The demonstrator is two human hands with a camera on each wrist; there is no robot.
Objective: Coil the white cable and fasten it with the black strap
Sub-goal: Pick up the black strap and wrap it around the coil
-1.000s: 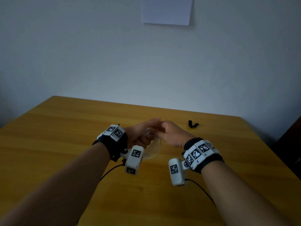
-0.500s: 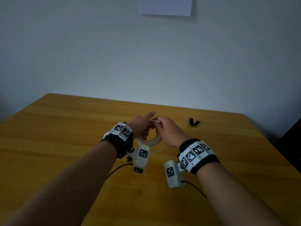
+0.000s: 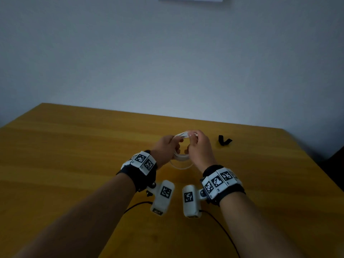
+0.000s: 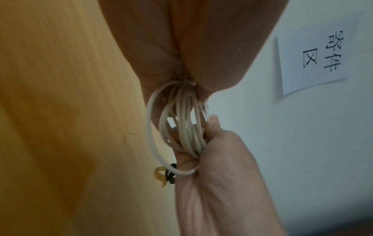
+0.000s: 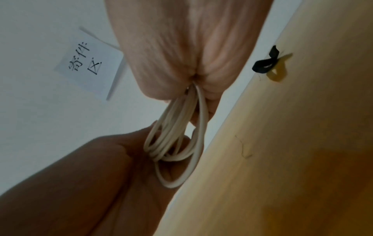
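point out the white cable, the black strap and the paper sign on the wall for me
white cable [image 4: 186, 127]: left wrist view, on the bundled loops between the two hands.
black strap [image 3: 224, 140]: head view, on the folded band lying on the table.
paper sign [image 5: 86, 63]: right wrist view, on the sheet's handwritten face.

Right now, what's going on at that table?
A person is coiling a white cable above a wooden table. The left hand grips one side of the coil and the right hand grips the other, holding several loops bunched together, with one looser loop hanging lower. The black strap lies on the table to the right of the hands, not yet on the cable.
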